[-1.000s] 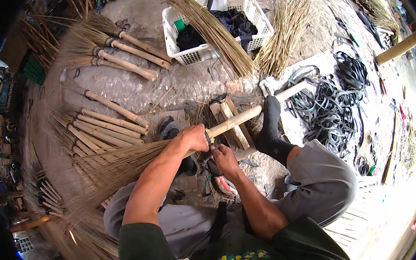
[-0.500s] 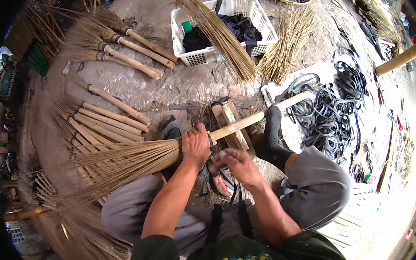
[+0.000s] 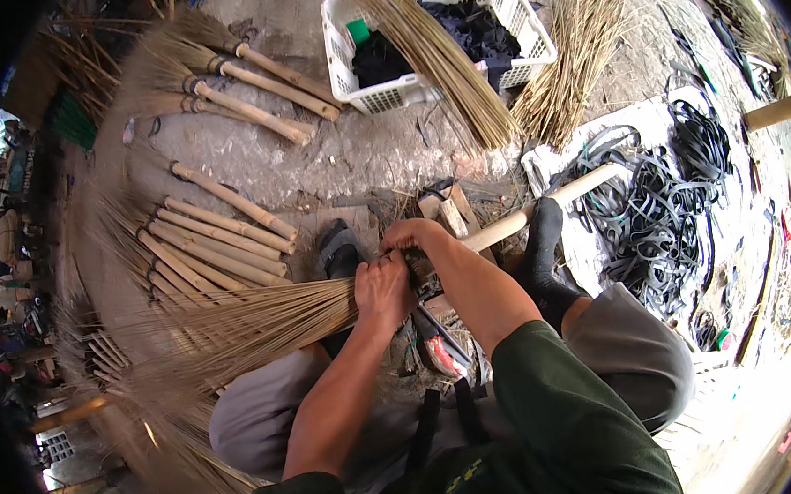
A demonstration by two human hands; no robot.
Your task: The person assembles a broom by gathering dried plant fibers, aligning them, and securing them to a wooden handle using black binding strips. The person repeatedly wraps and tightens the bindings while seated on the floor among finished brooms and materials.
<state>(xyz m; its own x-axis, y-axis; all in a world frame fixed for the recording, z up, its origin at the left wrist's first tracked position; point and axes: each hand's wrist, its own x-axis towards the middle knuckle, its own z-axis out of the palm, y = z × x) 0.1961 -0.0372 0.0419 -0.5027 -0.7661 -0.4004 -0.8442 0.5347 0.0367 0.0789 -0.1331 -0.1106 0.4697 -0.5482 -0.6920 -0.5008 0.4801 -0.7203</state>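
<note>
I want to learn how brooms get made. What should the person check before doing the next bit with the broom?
1. Left hand grips the straw bundle at its neck: ok.
2. Right hand is on the binding spot: ok.
3. Wooden handle lies propped across the black-socked foot: ok.
4. Binding tight: cannot tell, the hands hide it.
5. Red-handled tool within reach between the legs: ok.

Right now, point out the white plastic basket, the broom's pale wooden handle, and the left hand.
white plastic basket (image 3: 529, 47), head view, right rim wall.
pale wooden handle (image 3: 507, 226), head view, bare shaft right of the hands.
left hand (image 3: 383, 290), head view, back of the hand.
</note>
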